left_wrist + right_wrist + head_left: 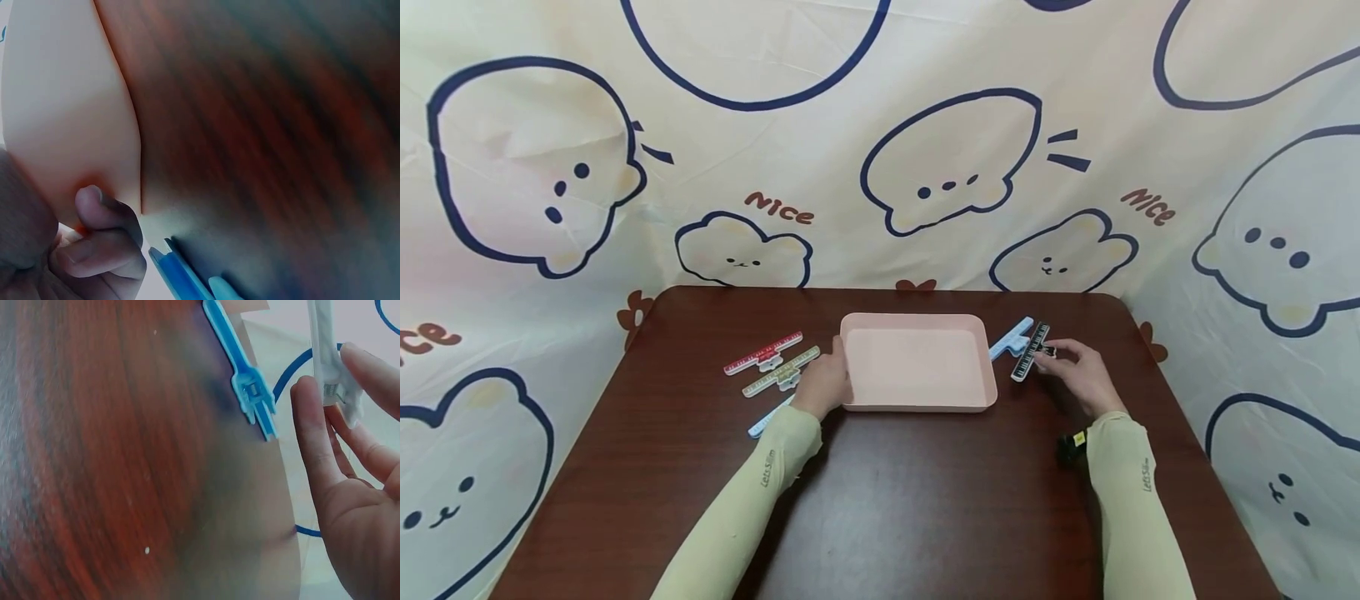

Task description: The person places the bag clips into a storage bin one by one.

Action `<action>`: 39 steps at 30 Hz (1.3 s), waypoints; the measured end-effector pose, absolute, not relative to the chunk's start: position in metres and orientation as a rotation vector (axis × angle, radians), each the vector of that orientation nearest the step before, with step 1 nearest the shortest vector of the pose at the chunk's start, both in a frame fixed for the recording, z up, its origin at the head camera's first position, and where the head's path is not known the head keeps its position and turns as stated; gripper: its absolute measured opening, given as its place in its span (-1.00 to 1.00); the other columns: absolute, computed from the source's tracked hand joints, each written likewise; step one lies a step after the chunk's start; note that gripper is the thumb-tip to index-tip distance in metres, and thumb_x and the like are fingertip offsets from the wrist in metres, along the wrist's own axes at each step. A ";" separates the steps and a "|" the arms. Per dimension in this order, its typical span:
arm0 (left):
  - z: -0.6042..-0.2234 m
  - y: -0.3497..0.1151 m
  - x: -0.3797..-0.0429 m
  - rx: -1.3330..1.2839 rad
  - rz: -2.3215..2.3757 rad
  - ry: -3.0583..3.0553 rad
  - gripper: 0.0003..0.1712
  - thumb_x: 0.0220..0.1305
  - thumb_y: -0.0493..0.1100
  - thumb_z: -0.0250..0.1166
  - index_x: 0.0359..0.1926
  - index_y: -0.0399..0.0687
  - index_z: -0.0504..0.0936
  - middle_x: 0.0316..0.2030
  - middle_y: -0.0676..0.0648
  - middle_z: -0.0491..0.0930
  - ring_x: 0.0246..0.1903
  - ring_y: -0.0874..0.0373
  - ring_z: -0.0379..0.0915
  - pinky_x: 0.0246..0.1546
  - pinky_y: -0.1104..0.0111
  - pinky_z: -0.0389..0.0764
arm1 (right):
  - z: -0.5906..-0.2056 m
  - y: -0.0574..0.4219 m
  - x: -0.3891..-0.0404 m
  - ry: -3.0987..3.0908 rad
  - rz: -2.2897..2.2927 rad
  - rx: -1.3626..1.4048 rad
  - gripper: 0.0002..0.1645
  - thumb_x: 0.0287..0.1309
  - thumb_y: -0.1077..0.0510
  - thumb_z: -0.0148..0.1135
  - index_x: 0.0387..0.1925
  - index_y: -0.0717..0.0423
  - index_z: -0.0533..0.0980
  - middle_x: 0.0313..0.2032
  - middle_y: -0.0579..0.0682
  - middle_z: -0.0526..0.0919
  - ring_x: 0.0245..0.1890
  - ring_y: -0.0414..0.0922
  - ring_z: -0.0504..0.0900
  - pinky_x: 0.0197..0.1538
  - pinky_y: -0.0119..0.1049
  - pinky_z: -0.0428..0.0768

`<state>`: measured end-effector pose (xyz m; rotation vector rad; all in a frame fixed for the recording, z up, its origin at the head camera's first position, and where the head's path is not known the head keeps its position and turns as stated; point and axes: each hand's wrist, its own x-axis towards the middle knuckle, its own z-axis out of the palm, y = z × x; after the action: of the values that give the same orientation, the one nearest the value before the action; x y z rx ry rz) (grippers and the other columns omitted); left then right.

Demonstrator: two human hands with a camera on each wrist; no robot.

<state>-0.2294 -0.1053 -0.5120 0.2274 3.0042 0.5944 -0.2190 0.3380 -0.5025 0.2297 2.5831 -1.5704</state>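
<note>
A pale pink rectangular tray [917,362] lies on the brown table. At its left side, my left hand [823,382] grips the edge, with fingertips against the wall in the left wrist view. My right hand [1084,377] pinches a long clip [1028,357] with a black-and-white piano-key pattern, held to the right of the tray. The right wrist view shows that clip's white back [324,337] and spring between thumb and fingers. A light blue clip [1009,340] lies between the tray and the piano-key clip.
Left of the tray lie a red clip [763,353], a yellowish clip [780,372] and another blue clip [769,417], partly hidden by my left arm. A black object [1070,448] with a yellow mark is beside my right wrist. A patterned cloth [835,183] hangs behind the table.
</note>
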 end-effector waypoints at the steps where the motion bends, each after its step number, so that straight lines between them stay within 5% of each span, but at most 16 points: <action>1: -0.512 -0.105 -0.229 0.227 0.594 3.005 -0.11 0.02 -0.35 0.41 0.33 -0.37 0.16 -0.42 -0.31 0.64 -0.48 -0.21 0.61 -0.40 -0.03 0.63 | -0.501 0.337 -0.219 2.583 -1.574 0.222 -0.17 0.28 -0.23 0.38 0.34 0.23 0.44 0.02 0.18 0.69 -0.13 -0.14 0.78 -0.03 -0.47 0.60; 9: -0.514 -0.105 -0.229 0.232 0.598 3.015 -0.13 0.02 -0.36 0.42 0.31 -0.37 0.16 -0.44 -0.30 0.63 -0.50 -0.20 0.61 -0.41 -0.02 0.63 | -0.493 0.323 -0.220 2.597 -1.546 0.169 -0.20 0.24 -0.24 0.42 0.31 0.16 0.47 0.00 0.17 0.75 -0.11 -0.07 0.78 -0.06 -0.52 0.57; 18: -0.513 -0.103 -0.230 0.202 0.593 3.004 -0.09 0.04 -0.33 0.43 0.35 -0.37 0.14 -0.42 -0.29 0.63 -0.50 -0.17 0.59 -0.40 0.01 0.63 | -0.485 0.304 -0.226 2.588 -1.524 0.059 -0.24 0.26 -0.17 0.44 0.32 0.14 0.46 -0.05 0.22 0.79 0.00 0.16 0.77 0.21 -0.06 0.56; 29: -0.514 -0.103 -0.230 0.201 0.601 3.011 -0.12 0.02 -0.34 0.42 0.33 -0.33 0.17 -0.44 -0.27 0.62 -0.52 -0.15 0.58 -0.43 0.02 0.61 | -0.481 0.274 -0.235 2.591 -1.445 -0.014 -0.28 0.24 -0.16 0.46 0.30 0.09 0.51 -0.09 0.20 0.79 -0.03 0.16 0.76 0.27 0.10 0.56; 39: -0.514 -0.103 -0.230 0.185 0.585 3.011 -0.15 0.07 -0.32 0.40 0.33 -0.32 0.16 -0.43 -0.28 0.62 -0.51 -0.16 0.58 -0.43 0.02 0.61 | -0.473 0.239 -0.243 2.560 -1.466 -0.120 -0.44 0.22 -0.03 0.50 0.20 0.06 0.57 -0.16 0.12 0.79 -0.14 0.11 0.79 0.05 -0.11 0.68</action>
<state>-0.2304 -0.1026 -0.5142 0.1848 3.0112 0.5845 -0.2428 0.2385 -0.4731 -0.1196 2.5599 -1.4662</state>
